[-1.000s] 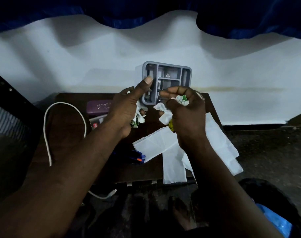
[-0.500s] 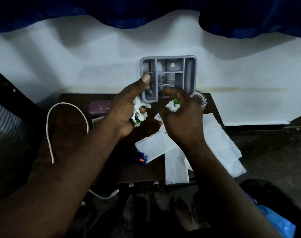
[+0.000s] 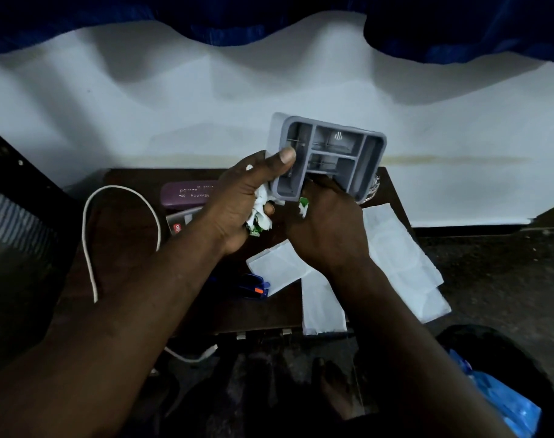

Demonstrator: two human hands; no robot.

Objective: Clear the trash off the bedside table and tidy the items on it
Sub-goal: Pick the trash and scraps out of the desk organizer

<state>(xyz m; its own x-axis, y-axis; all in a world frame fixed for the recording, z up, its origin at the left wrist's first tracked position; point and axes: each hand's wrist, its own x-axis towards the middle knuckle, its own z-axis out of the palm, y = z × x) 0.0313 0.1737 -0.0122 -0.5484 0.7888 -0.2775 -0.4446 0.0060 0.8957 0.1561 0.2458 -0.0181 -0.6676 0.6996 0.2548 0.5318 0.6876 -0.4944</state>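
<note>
One wide-angle camera sits on the person's head, looking forward and down at close range over the bedside table [image 3: 127,232] toward the wall [image 3: 174,105] behind it

Dim overall; the pale wall [image 3: 142,99] takes the most light and stays the brightest patch; soft wavy shadows fall on it below the dark curtain [image 3: 269,17]; the brown table [image 3: 127,226] swallows detail; lower corners sink near black; wide-angle bending curves the edges; shadows look grainy, focus slightly soft.
</note>
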